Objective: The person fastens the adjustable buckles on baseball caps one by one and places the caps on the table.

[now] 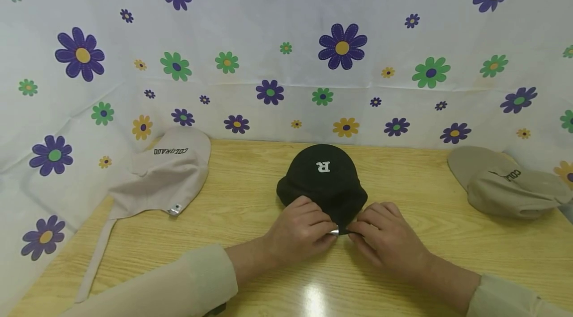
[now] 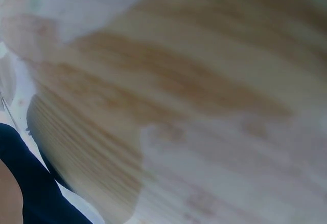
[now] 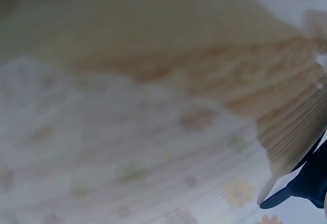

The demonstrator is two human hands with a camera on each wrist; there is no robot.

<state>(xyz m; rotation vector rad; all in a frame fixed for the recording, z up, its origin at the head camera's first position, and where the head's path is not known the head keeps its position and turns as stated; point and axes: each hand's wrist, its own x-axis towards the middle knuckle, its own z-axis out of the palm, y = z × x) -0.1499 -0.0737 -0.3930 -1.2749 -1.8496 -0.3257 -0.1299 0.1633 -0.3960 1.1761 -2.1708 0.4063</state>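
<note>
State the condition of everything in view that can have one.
Black cap: crown up, lettered front turned away from the person.
Black strap: between both hands; fastened or not, cannot tell.
Pale cap: pale strap undone, trailing loose.
Tan cap: crown slumped, creased.
Left hand: pinching at the metal buckle.
Right hand: pinching the black strap.
</note>
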